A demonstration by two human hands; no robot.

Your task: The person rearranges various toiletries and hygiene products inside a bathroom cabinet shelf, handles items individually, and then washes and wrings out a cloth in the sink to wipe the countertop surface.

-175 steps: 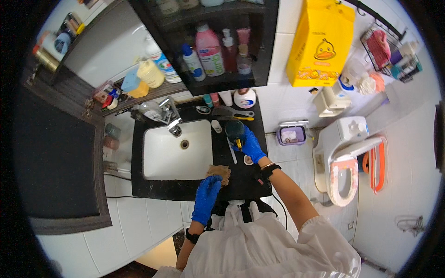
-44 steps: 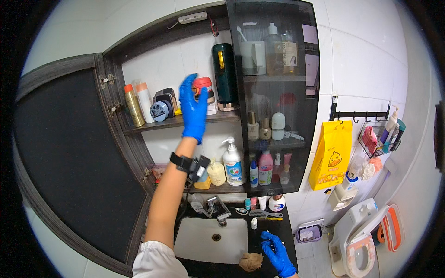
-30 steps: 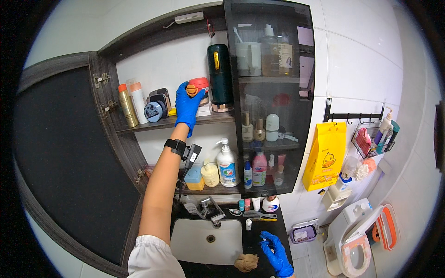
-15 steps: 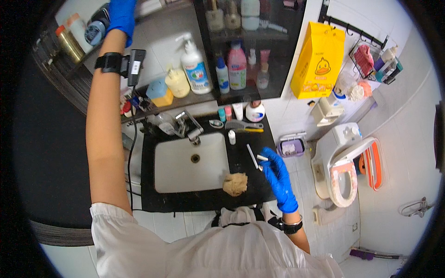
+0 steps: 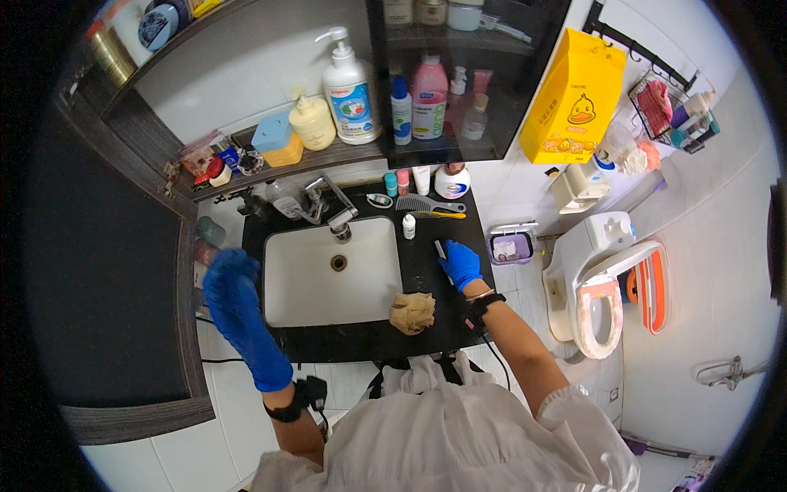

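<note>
My right hand (image 5: 461, 262), in a blue glove, is down at the right end of the black counter, fingers curled over a thin white stick (image 5: 440, 248) whose end pokes out past them. Whatever else lies under the fingers is hidden. My left hand (image 5: 232, 283), also blue-gloved, hangs left of the white sink (image 5: 275, 283), smeared by motion, so its fingers cannot be read. Between the sink and my right hand lies a crumpled tan cloth or sponge (image 5: 412, 313). Behind my right hand stands a small white bottle (image 5: 409, 226).
A grey comb (image 5: 430, 205) and several small tubes line the counter's back. The faucet (image 5: 338, 221) rises behind the sink. Above are a shelf with a white pump bottle (image 5: 351, 94) and a dark-glass cabinet (image 5: 459, 82). A toilet (image 5: 574, 287) stands to the right.
My left hand has come down from the upper shelf to beside the sink. My right hand has moved up and left onto the counter, over the white stick. The view has shifted slightly.
</note>
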